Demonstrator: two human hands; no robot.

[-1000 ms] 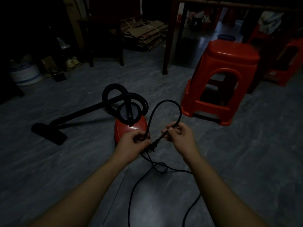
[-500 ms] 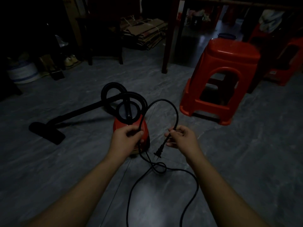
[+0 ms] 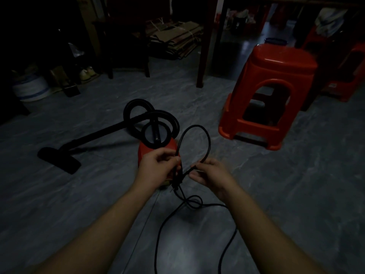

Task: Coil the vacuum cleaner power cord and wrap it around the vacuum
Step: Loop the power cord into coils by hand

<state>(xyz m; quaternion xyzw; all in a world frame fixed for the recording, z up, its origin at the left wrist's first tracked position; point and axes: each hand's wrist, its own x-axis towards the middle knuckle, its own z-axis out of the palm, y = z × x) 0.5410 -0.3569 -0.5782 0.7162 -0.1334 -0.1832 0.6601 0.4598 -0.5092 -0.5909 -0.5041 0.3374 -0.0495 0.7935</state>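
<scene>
Pinching the black power cord between them, the left hand and right hand close on a raised loop in front of the red vacuum cleaner; slack trails across the grey floor.

Grey marbled floor carries it all: the red vacuum sits mid-floor, its black floor nozzle flat to the left, slack power cord looping nearby, a red stool standing to the right, flattened cardboard stacked behind.
</scene>
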